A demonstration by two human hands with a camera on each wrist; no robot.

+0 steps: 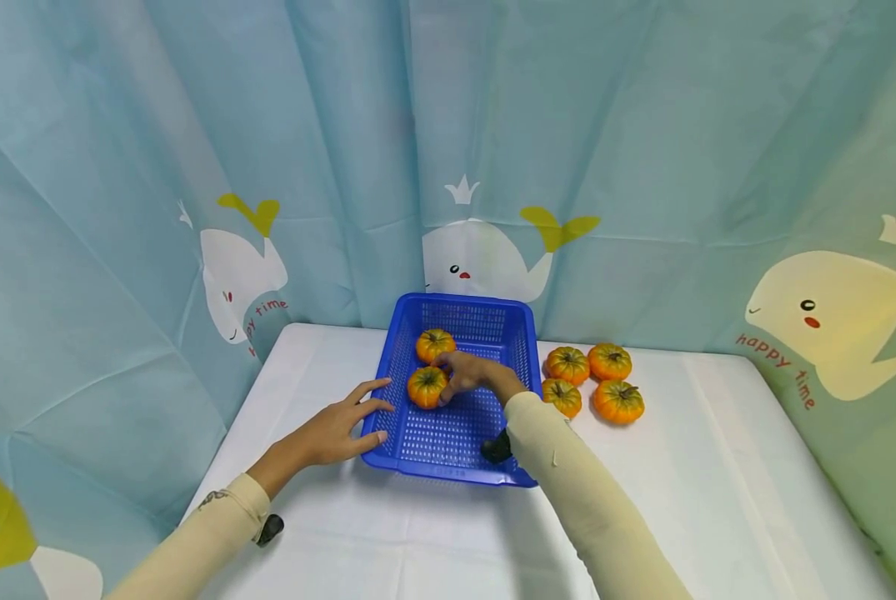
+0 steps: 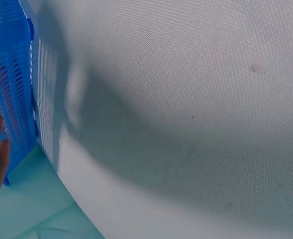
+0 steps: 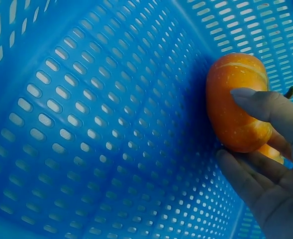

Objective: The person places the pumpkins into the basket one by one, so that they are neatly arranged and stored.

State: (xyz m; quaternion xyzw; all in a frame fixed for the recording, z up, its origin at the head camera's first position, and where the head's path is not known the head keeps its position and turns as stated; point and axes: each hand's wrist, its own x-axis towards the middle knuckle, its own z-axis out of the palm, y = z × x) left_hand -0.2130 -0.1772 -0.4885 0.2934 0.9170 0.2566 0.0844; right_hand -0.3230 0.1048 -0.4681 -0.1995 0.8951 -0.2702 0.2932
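Inside the blue plastic basket (image 1: pixel 448 475), my right hand (image 1: pixel 468 372) grips a small orange pumpkin (image 1: pixel 425 388) with green markings. In the right wrist view the thumb lies over this pumpkin (image 3: pixel 233 107) and the fingers reach under it, close to the basket floor. A second small pumpkin (image 1: pixel 435 343) sits just behind it in the basket. My left hand (image 1: pixel 335 429) is at the basket's left rim, fingers spread and slightly bent. Only its fingers (image 2: pixel 1 159) show in the left wrist view, beside the basket's slotted wall (image 2: pixel 17 94); contact is unclear there.
Several more small pumpkins (image 1: pixel 618 402) rest on the white tabletop (image 1: pixel 688 467), to the right of the basket. A pale blue curtain (image 1: pixel 628 125) with printed whales hangs behind and beside the table. Black objects (image 1: pixel 271 530) sit at both wrists.
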